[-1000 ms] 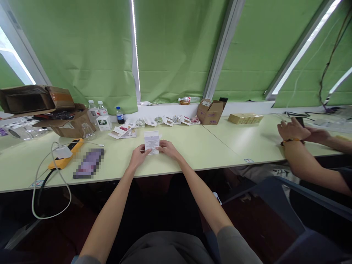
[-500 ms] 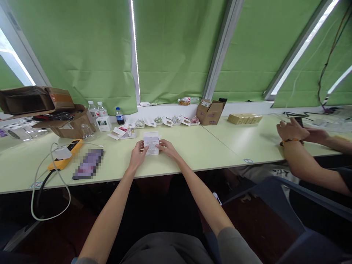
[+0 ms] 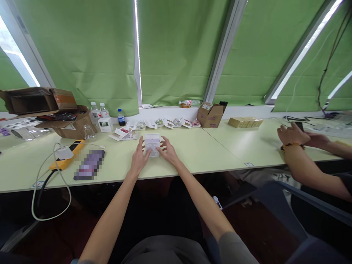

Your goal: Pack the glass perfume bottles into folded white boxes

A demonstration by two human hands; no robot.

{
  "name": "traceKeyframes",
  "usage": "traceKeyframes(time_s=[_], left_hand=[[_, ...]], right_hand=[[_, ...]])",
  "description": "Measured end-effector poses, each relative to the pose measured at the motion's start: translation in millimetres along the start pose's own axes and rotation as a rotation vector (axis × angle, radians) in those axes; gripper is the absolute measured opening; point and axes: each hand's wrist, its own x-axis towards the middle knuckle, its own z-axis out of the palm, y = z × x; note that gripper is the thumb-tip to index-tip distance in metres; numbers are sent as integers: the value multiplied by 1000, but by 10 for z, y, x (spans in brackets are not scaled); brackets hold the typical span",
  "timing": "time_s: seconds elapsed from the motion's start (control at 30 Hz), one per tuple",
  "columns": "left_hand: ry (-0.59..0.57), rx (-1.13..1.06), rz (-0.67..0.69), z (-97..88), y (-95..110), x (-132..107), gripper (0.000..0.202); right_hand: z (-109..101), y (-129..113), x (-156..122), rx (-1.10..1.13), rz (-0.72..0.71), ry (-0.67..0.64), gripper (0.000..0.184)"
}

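- Pale green table (image 3: 220, 156): opened white packets (image 3: 168, 123) lie in a row along the back.
- White carton (image 3: 152, 145): flat near the front edge, apparently closed.
- Left hand (image 3: 139, 159), right hand (image 3: 168, 152): open, fingers spread, either side of the carton, at its lower corners.

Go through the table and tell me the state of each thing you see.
Left hand, open, fingers spread beside box
Right hand, open, fingers spread beside box
White box, lying flat
Cardboard carton, flaps open
Dark-drink bottle, upright, capped
Green blind, lowered
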Motion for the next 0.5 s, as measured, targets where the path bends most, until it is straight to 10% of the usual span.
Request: traceKeyframes(time_s=[0.5], left_hand=[[67, 134, 125, -25, 48, -18, 52]], right_hand=[[-40, -36, -44, -182, -205, 211, 36]])
